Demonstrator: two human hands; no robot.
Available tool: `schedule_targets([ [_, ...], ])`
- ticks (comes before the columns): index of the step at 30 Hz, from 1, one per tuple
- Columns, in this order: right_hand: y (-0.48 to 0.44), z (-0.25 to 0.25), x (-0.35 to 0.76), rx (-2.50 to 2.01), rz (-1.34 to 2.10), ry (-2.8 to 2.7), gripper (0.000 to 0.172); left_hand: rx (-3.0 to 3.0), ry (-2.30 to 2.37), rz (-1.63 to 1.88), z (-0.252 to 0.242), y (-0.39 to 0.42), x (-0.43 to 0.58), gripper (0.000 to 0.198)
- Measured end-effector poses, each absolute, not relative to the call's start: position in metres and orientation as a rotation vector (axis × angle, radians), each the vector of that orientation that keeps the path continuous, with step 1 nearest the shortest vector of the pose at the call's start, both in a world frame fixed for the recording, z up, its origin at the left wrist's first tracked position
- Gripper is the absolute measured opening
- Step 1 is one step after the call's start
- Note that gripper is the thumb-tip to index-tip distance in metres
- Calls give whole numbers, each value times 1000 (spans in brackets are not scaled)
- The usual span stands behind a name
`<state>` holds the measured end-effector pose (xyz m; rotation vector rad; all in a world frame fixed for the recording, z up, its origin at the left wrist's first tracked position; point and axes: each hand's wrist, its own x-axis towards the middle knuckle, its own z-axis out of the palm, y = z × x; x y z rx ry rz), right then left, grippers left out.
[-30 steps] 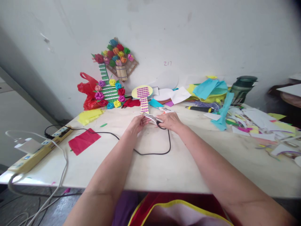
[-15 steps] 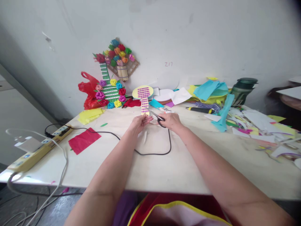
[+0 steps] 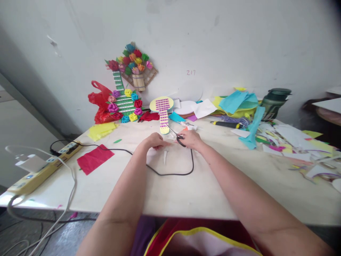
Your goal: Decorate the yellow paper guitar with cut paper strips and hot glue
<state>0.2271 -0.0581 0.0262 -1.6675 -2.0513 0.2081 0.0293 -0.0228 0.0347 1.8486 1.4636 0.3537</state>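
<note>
In my right hand [image 3: 191,138] is a pair of scissors [image 3: 181,140] with dark handles, its blades pointing up and left toward a paddle-shaped yellow paper craft [image 3: 164,115]. The craft has a round top, a narrow stem and rows of purple strips, and it leans at the back of the table. My left hand [image 3: 155,141] is just below the stem's lower end, apart from it. Its index finger stretches to the right, slightly blurred, and I see nothing held. A small white paper scrap [image 3: 165,157] lies below the hands.
A black cable [image 3: 170,174] loops across the table [image 3: 202,199] from a power strip [image 3: 50,167] on the left. Red paper [image 3: 96,159] lies near it. Flower crafts [image 3: 126,103] stand at the wall. Paper scraps [image 3: 293,138], a cutter [image 3: 226,124] and a dark bottle [image 3: 277,103] are on the right.
My left hand has let go of the craft's lower end and moved slightly left and down. The scissors have shifted a little left and down, and the stem's rounded end now shows.
</note>
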Motion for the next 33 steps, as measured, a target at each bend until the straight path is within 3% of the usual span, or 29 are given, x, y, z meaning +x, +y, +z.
schedule_targets([
  [3,-59,27,224,-1688,230,-2051,37,1830,1412,73,42,-30,33,30],
  [9,-58,22,221,-1675,234,-2014,33,1906,1344,23,50,-42,49,18],
  [14,-49,14,222,-1581,424,-1847,31,1863,1311,350,45,-38,50,12],
  [18,-47,15,219,-1362,872,-1633,35,1666,1209,705,40,-32,47,8],
  [22,-54,24,214,-1228,1204,-1382,37,1510,1072,954,36,-29,46,17],
  [33,-55,26,216,-1169,1327,-1223,36,1252,978,1121,26,-25,49,24],
])
